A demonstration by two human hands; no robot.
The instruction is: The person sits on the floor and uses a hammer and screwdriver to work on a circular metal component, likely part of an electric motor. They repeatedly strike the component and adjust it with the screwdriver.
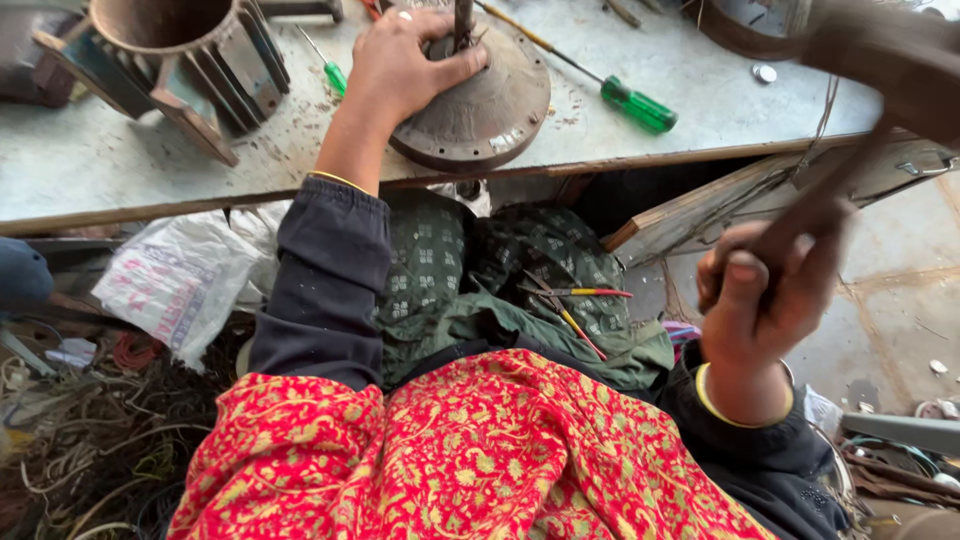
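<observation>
My left hand [400,65] rests on a round, domed brown metal cover [490,105] with a shaft [463,22] sticking up from its middle, on the grey workbench [120,165]. My right hand [765,290] is raised to the right, gripping the handle of a hammer [880,60] whose dark head is blurred at the upper right. Both arms wear dark sleeves. A red and yellow patterned cloth [470,450] covers my lap.
A finned metal motor housing [175,55] stands at the bench's back left. Two green-handled screwdrivers [635,103] [334,75] lie on the bench. Pliers with red and yellow grips [570,300] lie on my green garment. Tangled wires [90,440] and a plastic bag [180,280] sit at left.
</observation>
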